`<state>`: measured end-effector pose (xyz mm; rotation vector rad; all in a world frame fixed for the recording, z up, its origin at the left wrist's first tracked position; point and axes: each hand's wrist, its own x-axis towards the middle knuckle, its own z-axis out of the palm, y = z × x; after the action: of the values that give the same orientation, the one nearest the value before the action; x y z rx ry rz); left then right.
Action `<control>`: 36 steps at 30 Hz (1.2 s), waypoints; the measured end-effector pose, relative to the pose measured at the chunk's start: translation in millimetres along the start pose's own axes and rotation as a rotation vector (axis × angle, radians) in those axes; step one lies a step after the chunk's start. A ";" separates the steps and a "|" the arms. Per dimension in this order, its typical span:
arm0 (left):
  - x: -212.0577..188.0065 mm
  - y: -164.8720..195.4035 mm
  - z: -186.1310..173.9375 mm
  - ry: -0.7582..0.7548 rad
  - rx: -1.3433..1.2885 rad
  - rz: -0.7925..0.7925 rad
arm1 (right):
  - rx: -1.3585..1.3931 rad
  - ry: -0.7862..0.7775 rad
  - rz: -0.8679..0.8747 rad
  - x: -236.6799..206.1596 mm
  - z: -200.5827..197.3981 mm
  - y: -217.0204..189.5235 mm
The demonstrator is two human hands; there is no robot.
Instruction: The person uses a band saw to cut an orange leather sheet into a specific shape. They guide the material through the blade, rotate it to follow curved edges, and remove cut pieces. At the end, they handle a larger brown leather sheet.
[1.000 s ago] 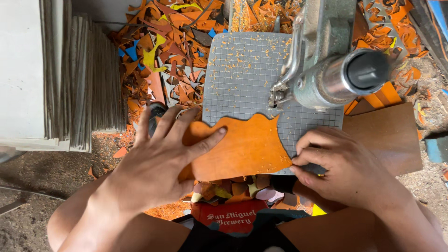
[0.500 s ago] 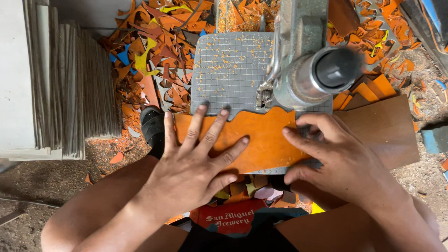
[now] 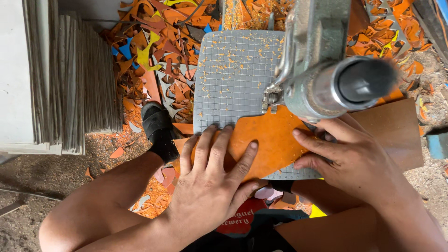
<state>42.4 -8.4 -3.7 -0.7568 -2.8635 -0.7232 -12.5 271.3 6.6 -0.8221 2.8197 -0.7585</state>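
An orange sheet piece [image 3: 270,140] lies flat on the grey gridded saw table [image 3: 233,74], its far edge under the blade guide of the grey metal saw arm [image 3: 326,79]. My left hand [image 3: 210,182] presses flat on the sheet's near left part, fingers spread. My right hand [image 3: 345,158] rests fingertips on the sheet's right side, just below the saw's cylindrical motor housing. Orange dust speckles the table.
Stacked grey boards [image 3: 60,84] stand at the left. Orange, blue and yellow offcuts [image 3: 158,51] litter the ground behind the table. A brown board [image 3: 396,130] lies at the right. My foot in a black sandal [image 3: 158,130] is left of the table.
The orange sheet has been pushed away from me toward the blade, with both hands moving forward along with it. The lobed cut edge seen earlier is now under the saw arm.
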 end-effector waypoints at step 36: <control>24.0 -44.2 -17.3 -0.081 0.006 0.129 | 0.013 0.120 0.076 7.7 15.8 -24.2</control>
<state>-0.6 -39.7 -2.1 -0.9807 -2.8526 -0.6818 -3.8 242.7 5.0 -0.6848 2.9283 -0.8417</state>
